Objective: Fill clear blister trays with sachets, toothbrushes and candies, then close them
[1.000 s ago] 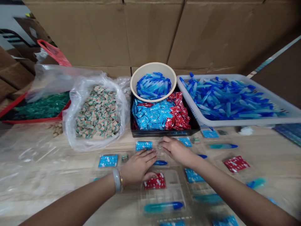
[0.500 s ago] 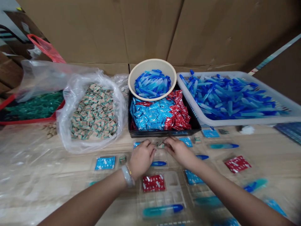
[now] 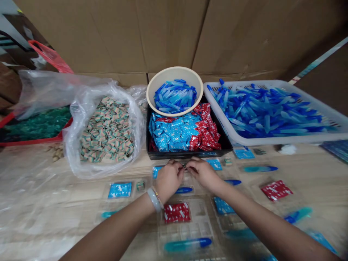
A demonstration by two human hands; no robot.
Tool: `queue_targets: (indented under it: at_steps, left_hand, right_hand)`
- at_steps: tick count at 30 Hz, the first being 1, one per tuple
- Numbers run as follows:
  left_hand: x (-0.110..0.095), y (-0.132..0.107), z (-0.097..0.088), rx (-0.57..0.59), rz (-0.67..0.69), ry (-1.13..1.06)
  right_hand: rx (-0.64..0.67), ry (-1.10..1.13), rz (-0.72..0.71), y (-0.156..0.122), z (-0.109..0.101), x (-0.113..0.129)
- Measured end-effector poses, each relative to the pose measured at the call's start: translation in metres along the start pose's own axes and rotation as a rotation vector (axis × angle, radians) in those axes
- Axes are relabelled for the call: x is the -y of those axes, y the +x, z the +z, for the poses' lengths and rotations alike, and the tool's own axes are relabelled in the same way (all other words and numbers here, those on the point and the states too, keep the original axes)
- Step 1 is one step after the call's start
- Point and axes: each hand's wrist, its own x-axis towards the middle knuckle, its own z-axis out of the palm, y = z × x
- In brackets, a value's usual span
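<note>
My left hand (image 3: 169, 178) and my right hand (image 3: 202, 172) meet fingertip to fingertip just in front of the black bin (image 3: 187, 154). Both are pinched on a small striped packet (image 3: 184, 166) between them, over a clear plastic tray (image 3: 187, 181). A blue sachet (image 3: 157, 170) peeks out left of my left hand. A blue pen-shaped piece (image 3: 183, 190) lies just below my hands. My left wrist wears a pale bangle.
The black bin holds blue and red sachets, with a cream bowl (image 3: 174, 74) of blue pieces at its back. A white basket (image 3: 274, 138) of blue pieces stands right; a clear bag (image 3: 81, 145) of small striped packets stands left. Several filled clear trays lie on the wooden table.
My left hand has lifted off the tray and moved forward to meet my right hand; both now pinch the small packet. The view has shifted slightly.
</note>
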Motion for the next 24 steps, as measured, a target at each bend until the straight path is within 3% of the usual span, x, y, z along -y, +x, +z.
queue_targets:
  at_steps: [10, 18, 24]
  left_hand:
    - [0.005, 0.005, 0.009, 0.010, -0.006, -0.027]
    - [0.009, 0.005, 0.010, -0.046, 0.067, -0.062]
    - [0.014, 0.006, 0.009, -0.003, 0.174, -0.142]
  right_hand:
    - [0.009, -0.013, 0.011, -0.005, -0.003, 0.007]
    - [0.006, -0.022, 0.022, -0.003, 0.001, 0.007]
    - [-0.033, -0.082, 0.053, 0.001, 0.004, 0.012]
